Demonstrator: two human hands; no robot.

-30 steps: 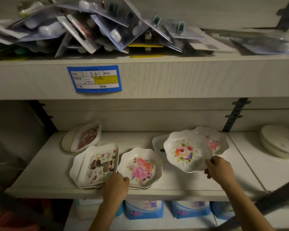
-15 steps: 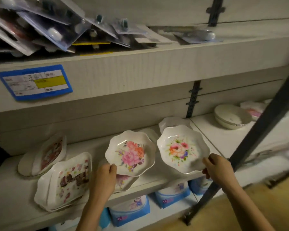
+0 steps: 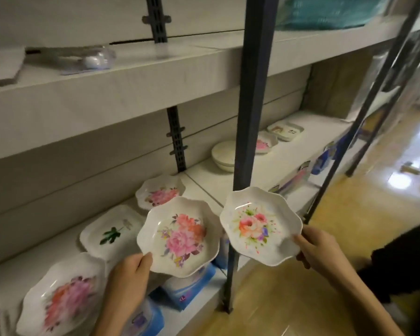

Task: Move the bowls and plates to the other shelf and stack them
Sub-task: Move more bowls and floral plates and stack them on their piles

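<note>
Floral plate [image 3: 180, 236] in left hand [image 3: 129, 275]

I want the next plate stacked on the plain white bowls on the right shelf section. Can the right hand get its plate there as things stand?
Probably, with a detour. The right hand holds its scalloped floral plate in front of the dark upright post, which crosses the stacked plain white bowls; passing right of it looks open.

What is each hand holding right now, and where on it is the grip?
The left hand pinches the lower-left rim of a pink-flower plate. The right hand holds the lower-right rim of a peach-flower plate.
</note>
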